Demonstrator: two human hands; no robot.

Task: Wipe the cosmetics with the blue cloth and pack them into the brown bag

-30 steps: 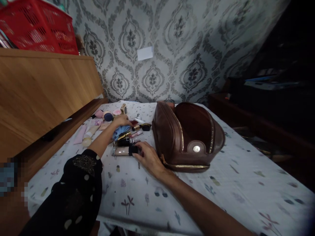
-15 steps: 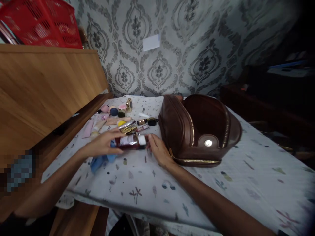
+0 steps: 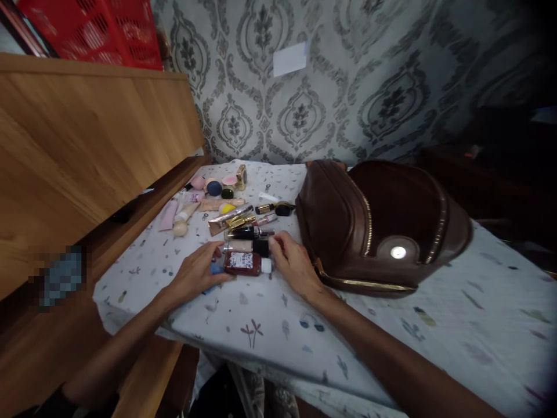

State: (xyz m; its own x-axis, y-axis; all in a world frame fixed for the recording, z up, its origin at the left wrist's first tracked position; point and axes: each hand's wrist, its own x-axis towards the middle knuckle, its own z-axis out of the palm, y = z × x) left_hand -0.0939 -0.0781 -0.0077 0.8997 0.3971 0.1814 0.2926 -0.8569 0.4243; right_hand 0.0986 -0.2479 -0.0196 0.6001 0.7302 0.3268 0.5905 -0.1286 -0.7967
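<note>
A bottle of dark red liquid (image 3: pixel 243 263) with a white cap and patterned label lies on its side on the cloth. Just behind it is a black-capped foundation bottle (image 3: pixel 239 247). My left hand (image 3: pixel 195 273) is at their left ends, thumb and fingers apart, with a bit of blue material (image 3: pixel 214 268) partly hidden beneath it. My right hand (image 3: pixel 298 267) rests by the caps, fingers loosely bent, fingertips at the black cap. A dark, shiny bottle (image 3: pixel 243 233) lies behind these, near gold tubes (image 3: pixel 240 222) and a silvery tube (image 3: pixel 230 216).
An open brown zip bag (image 3: pixel 331 220) stands right of my right hand. Farther back left are a pink tube (image 3: pixel 168 215), a blue round item (image 3: pixel 213 187), a pink sponge (image 3: pixel 198 182) and other cosmetics. A wooden panel (image 3: pixel 100 122) with a red basket (image 3: pixel 134 35) borders the left.
The red bottle, held in my left hand before, now lies in front of the foundation bottle. My left hand's grip has loosened. The view has shifted, moving the scene's far parts upward.
</note>
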